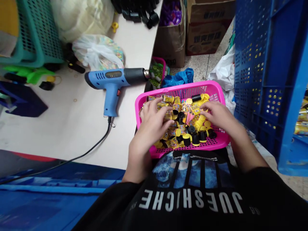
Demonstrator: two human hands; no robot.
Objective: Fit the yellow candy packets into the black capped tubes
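Note:
A pink plastic mesh basket [186,86] sits at the table's corner, in front of my body. It holds a heap of small cylinders [183,128] with printed yellow labels, black bases and yellow caps, plus some loose yellow caps. My left hand [151,120] lies spread over the left of the heap, its fingertips on the labelled cylinders. At the right of the basket, my right hand [218,117] rests its fingers on the yellow caps. Neither hand shows a held item, though the palms hide part of the heap.
A blue heat gun [113,80] lies on the white table [72,128] left of the basket, its black cord trailing forward. A tall blue crate [264,64] stands to the right. Cardboard boxes, a small pink basket, plastic bags and a teal basket lie beyond.

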